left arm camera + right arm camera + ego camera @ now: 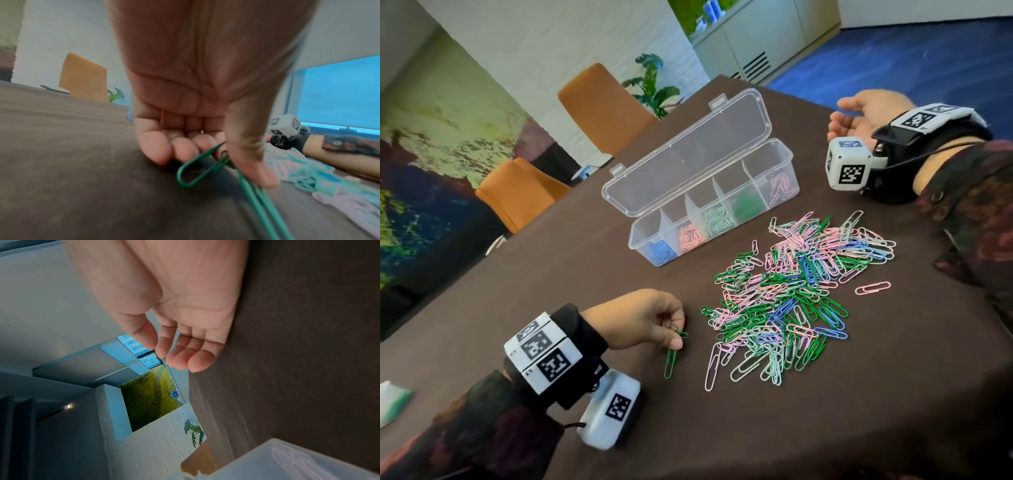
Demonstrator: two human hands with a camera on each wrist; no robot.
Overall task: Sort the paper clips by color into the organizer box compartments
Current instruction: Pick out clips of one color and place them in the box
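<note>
A clear organizer box (722,192) stands open mid-table, its compartments holding blue, salmon, pale green, dark green and pink clips. In front of it lies a mixed pile of paper clips (794,291). Left of the pile my left hand (671,334) pinches dark green paper clips (672,356) between thumb and fingers; one hangs down to the cloth. The left wrist view shows the green clips (197,168) linked under my thumb. My right hand (859,116) rests on its edge to the right of the box, fingers relaxed and holding nothing (179,352).
A brown cloth covers the table (551,274). One pink clip (872,287) lies apart, right of the pile. Two orange chairs (599,106) stand past the far edge. A white-green packet (393,401) lies at the near left edge.
</note>
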